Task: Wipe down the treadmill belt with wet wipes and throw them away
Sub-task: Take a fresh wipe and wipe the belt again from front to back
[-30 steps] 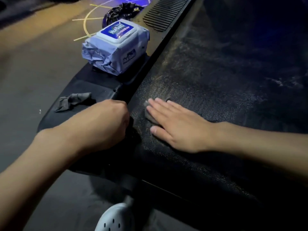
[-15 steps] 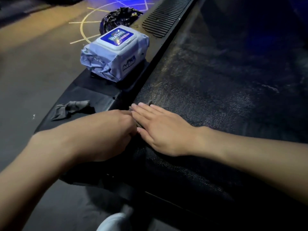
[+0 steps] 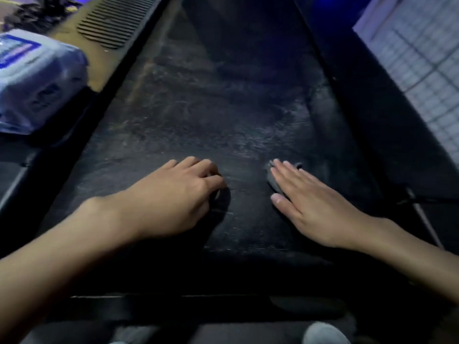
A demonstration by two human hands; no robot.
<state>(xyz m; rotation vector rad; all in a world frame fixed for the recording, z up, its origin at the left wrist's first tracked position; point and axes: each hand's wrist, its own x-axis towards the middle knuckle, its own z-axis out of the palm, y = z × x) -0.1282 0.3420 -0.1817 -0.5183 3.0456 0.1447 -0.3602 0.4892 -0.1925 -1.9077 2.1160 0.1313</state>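
Note:
The black treadmill belt (image 3: 223,115) runs away from me, dusty and streaked. My right hand (image 3: 315,202) lies flat on its right half and presses a crumpled grey wet wipe (image 3: 272,181) under the fingers; only the wipe's edge shows past the fingertips. On the belt's middle rests my left hand (image 3: 178,194), fingers curled under, with nothing seen in it. A blue-white pack of wet wipes (image 3: 37,85) sits on the left side rail.
A black crumpled bag (image 3: 37,11) lies on the floor at the far left. Ribbed slats (image 3: 116,21) mark the left rail. A tiled surface (image 3: 422,58) borders the right side. The toe of a light shoe (image 3: 325,333) shows below the belt's near end.
My right hand has slid with the wipe from the belt's left edge toward its right side. My left hand has moved off the left rail onto the belt. The view has swung right.

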